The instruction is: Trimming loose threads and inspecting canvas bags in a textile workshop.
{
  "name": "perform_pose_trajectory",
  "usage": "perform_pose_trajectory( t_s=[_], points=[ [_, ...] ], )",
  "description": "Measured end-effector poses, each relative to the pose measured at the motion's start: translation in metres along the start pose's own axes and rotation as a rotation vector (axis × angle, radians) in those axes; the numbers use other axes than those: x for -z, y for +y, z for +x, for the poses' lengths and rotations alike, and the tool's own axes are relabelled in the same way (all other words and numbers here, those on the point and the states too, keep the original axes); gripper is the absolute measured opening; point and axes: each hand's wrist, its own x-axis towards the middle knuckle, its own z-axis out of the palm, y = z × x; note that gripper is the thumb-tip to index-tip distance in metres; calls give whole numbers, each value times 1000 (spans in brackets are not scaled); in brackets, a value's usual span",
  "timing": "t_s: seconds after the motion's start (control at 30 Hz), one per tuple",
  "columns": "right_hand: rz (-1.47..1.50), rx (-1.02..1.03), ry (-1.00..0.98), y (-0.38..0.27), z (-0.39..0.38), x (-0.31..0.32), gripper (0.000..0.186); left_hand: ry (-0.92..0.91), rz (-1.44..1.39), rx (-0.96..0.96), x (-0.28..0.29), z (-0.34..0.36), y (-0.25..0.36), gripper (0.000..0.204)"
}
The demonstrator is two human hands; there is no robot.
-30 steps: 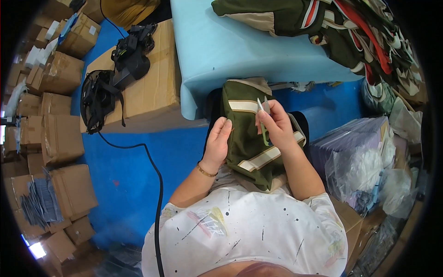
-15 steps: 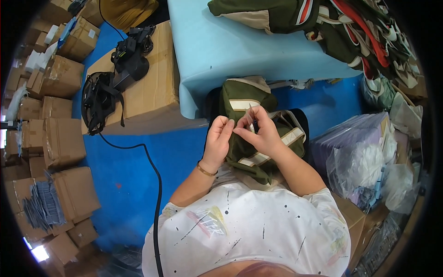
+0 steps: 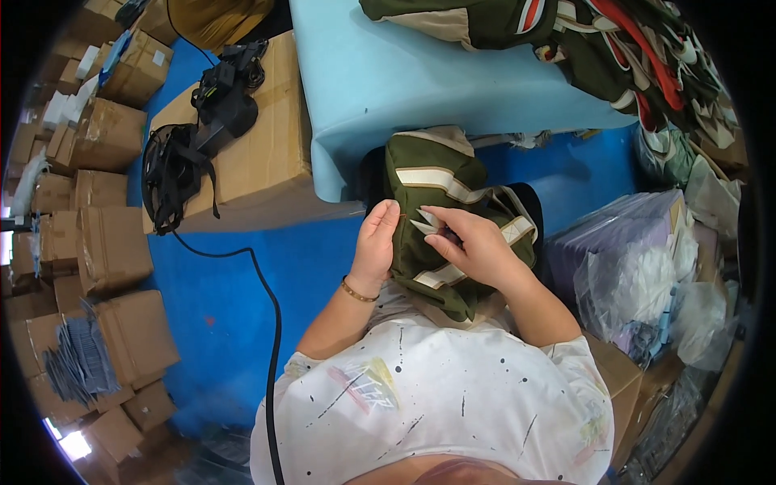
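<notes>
An olive-green fabric bag [image 3: 440, 162] with cream straps and beige panels lies across my lap. Over it, my right hand [image 3: 473, 242] is closed around small thread snips [image 3: 423, 221], whose two pointed blades stand apart and aim toward my left hand. My left hand [image 3: 377, 241], with a bracelet at the wrist, is pinched at the bag's left edge. Whatever lies between its fingertips is too fine to name. A small gap separates the blades from the left fingertips.
A table with a light-blue cover [image 3: 380, 89] stands ahead, with more green bags [image 3: 501, 24] piled at its right. Black straps and gear [image 3: 182, 162] rest on a carton [image 3: 267, 145] at left. Stacked cartons [image 3: 113, 242] line the left; plastic-wrapped goods [image 3: 614, 259] sit at right. A black cable [image 3: 275, 323] crosses the blue floor.
My hands have come apart slightly. The right hand has moved a little down and right, and the snips' blades now show spread. More of the bag's upper strap is uncovered.
</notes>
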Motion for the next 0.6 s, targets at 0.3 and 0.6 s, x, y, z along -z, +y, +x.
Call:
perform_pose_trajectory(
  t_s=[0.3, 0.6],
  points=[
    [-179, 98, 93, -2, -3, -4, 36, -9, 40, -40, -3, -2, -1, 20],
    [-277, 96, 91, -9, -3, -1, 39, -4, 166, -118, 6, -1, -7, 19]
  ],
)
